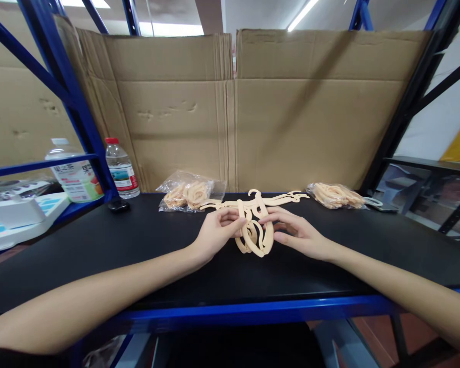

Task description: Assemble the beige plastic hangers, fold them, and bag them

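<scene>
Between my hands, over the black tabletop (157,276), are cream folding hangers with curved loops (267,237). My left hand (214,232) pinches the left side of the loops between thumb and fingers. At the right side, my right hand (297,235) has its fingers curled against the loops, with the thumb a little below them. Behind the loops, long thin cream arms (281,199) stretch left and right, with a small hook (254,193) on top. Where one piece joins another is hard to make out.
Clear bags of cream parts lie at the back left (189,196) and back right (335,196). A red-capped bottle (121,171) and a black object (118,205) stand left. Cardboard (176,117) walls the back; a blue edge (253,309) runs in front.
</scene>
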The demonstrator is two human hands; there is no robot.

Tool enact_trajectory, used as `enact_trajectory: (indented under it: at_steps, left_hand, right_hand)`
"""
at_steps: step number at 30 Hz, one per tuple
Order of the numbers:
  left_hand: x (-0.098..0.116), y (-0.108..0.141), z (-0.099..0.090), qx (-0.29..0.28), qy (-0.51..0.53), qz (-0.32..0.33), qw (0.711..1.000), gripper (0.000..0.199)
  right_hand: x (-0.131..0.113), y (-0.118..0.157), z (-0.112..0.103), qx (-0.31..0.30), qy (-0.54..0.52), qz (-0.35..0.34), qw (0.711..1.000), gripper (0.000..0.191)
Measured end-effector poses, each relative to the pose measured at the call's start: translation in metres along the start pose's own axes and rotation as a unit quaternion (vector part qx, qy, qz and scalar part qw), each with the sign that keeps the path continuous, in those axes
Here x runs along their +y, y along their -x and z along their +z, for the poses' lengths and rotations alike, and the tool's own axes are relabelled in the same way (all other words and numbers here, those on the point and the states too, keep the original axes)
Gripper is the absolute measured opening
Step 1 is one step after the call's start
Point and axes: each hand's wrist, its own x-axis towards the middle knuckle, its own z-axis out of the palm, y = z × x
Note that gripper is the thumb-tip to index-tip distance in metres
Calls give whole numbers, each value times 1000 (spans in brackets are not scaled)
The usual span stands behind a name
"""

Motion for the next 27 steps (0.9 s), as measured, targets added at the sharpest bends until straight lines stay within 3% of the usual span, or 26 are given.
enact_trajectory:
  at_steps: [6,10,12,14,16,18,22,27]
  left_hand:
    - [-3,3,4,-60,-43,59,996,32]
    - [-6,0,-3,-47,-127,91,987,36]
    - [-7,-2,-9,-60,-229,137,962,37]
    - [-8,-1,-13,-106,-336,196,915,39]
    - [-9,1,-14,-162,-407,233,869,43]
    - [-10,4,-14,-200,-437,245,842,44]
    - [-10,8,-12,-223,-479,250,811,39]
    - [-5,9,-12,-218,-493,242,807,36]
  right_hand:
    - [-10,-1,0,-98,-6,41,994,36]
    - [0,-3,-4,-36,-56,101,993,41]
    - [11,-3,-8,-1,-43,138,990,43]
    - [22,-2,-12,15,11,157,987,43]
    - [28,-1,-13,14,97,148,984,41]
    - [28,1,-11,0,183,118,976,41]
    - [18,5,-4,-56,282,99,953,45]
    - [9,6,-2,-96,352,92,927,52]
